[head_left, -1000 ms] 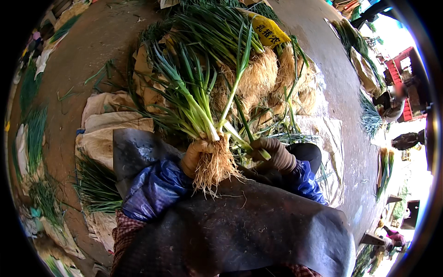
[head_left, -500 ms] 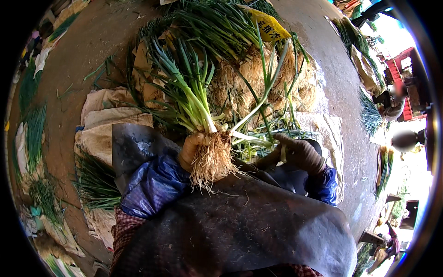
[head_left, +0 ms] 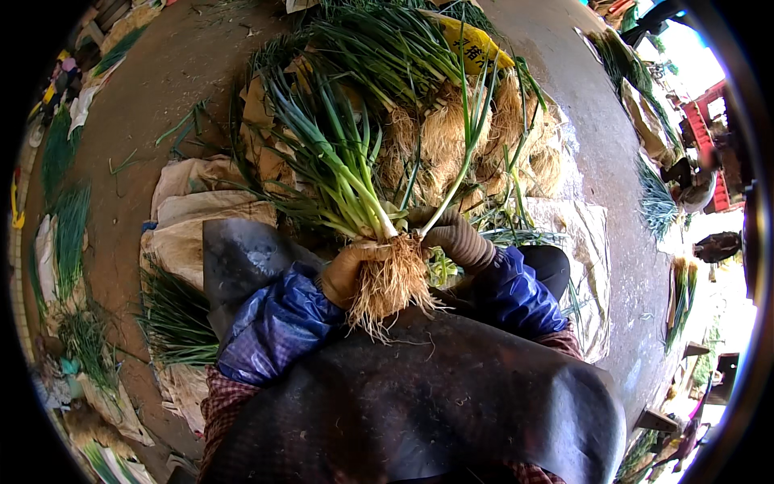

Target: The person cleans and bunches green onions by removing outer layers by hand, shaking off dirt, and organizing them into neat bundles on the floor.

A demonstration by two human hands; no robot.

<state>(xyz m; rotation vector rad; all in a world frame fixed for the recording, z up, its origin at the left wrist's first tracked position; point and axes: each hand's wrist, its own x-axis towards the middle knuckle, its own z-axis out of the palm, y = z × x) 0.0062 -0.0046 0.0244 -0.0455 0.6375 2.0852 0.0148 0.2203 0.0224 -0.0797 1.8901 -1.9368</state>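
Note:
My left hand (head_left: 345,269), in a brown glove with a blue plastic sleeve, grips a bunch of green onions (head_left: 339,169) just above its tangled pale roots (head_left: 391,282). The leaves fan up and away from me. My right hand (head_left: 451,235), gloved the same way, pinches one long green onion stalk (head_left: 463,145) and holds it against the right side of the bunch. Both hands meet over a dark apron (head_left: 419,395) on my lap.
A big pile of rooted green onions (head_left: 451,121) lies on sacks ahead, with a yellow bag (head_left: 472,44) on top. Pale sacks (head_left: 201,202) and a trimmed bundle (head_left: 173,319) sit at my left. More bundles line the left floor (head_left: 68,234) and right side (head_left: 657,202).
My right hand went down to the pile at the right, then came back up with a long stalk and brought it against the bunch. My left hand kept hold of the bunch.

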